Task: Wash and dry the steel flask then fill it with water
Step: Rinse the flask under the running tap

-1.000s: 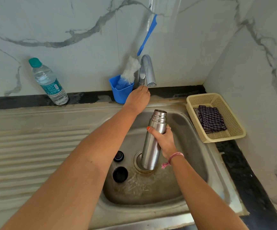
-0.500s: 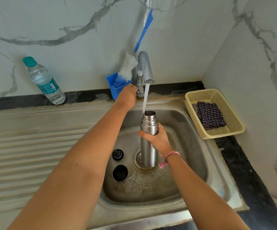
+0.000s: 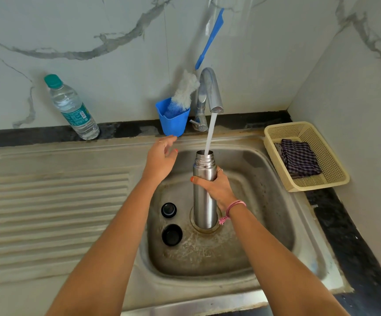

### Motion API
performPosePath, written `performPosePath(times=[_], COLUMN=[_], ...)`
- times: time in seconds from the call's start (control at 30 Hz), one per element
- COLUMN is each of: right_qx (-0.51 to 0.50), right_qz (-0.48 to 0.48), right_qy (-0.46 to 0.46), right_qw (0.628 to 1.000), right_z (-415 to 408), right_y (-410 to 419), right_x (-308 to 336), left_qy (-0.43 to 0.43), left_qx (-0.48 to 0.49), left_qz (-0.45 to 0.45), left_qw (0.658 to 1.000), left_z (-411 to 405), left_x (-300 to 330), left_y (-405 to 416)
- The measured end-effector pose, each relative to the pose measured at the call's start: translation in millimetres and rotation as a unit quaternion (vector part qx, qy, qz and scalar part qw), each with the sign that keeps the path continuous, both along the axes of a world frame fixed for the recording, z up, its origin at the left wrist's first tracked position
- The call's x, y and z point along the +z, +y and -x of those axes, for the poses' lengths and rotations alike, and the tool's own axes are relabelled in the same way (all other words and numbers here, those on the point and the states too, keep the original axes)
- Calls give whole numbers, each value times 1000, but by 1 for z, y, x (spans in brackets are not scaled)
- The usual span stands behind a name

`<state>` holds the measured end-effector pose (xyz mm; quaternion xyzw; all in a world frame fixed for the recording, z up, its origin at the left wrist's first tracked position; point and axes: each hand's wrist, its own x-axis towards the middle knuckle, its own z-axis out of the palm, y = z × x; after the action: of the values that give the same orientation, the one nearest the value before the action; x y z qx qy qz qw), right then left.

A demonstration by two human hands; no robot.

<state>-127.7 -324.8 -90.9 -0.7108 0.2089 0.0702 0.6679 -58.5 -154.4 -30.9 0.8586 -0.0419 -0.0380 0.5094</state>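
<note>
Flask: steel flask (image 3: 204, 197) stands upright at the centre of the frame, its base over the drain of the sink (image 3: 276, 201), mouth uncapped.
Water: stream (image 3: 210, 133) runs from the tap (image 3: 211, 92) straight into the flask's mouth.
Right hand: right hand (image 3: 219, 188) is wrapped around the flask's upper body — thumb on the near side, fingers curled behind; a pink thread band sits on the wrist.
Left hand: left hand (image 3: 161, 159) hovers left of the flask, above the basin's rear edge, fingers loosely spread and holding nothing, fingertips near the blue cup (image 3: 173, 123).
Caps: 2 black caps (image 3: 170, 221) lie on the basin floor, left of the flask — apart from it.
Brush: bottle brush (image 3: 186, 92) stands in the blue cup, beside the tap.
Upper left: plastic water bottle (image 3: 71, 108) stands against the wall.
Right: cream basket (image 3: 335, 179) holds a folded checked cloth (image 3: 300, 159).
</note>
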Motion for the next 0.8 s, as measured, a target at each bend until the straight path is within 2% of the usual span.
performPosePath(times=[0.07, 0.13, 0.23, 0.33, 0.4, 0.47, 0.57, 0.8], right_qx=[-16, -65, -156, -202, -237, -267, -315, -386], right_qz=[-23, -105, -252, -380, -430, -454, -476, -476], right_qy=[23, 49, 110, 125, 127, 146, 180, 178], right_qw=[999, 991, 949, 894, 862, 837, 801, 769], right_z=[-2, -5, -5, -4, -7, -12, -20, -32], right_y=[-2, -7, -12, -12, -9, -5, 1, -2], right_x=[1, 2, 3, -3, -14, -19, -21, -16], left_qy=[60, 115, 217, 356, 410, 421, 400, 393], left_qx=[33, 59, 80, 70, 60, 62, 74, 66], left_qz=[58, 105, 146, 207, 261, 326, 392, 414], left_qw=[996, 986, 962, 909, 872, 844, 825, 819], left_z=[17, 31, 50, 70, 81, 88, 90, 77], left_x=[-3, -11, -33, -41, -40, -38, -34, -31], left_y=[6, 10, 17, 16, 14, 10, -1, -17])
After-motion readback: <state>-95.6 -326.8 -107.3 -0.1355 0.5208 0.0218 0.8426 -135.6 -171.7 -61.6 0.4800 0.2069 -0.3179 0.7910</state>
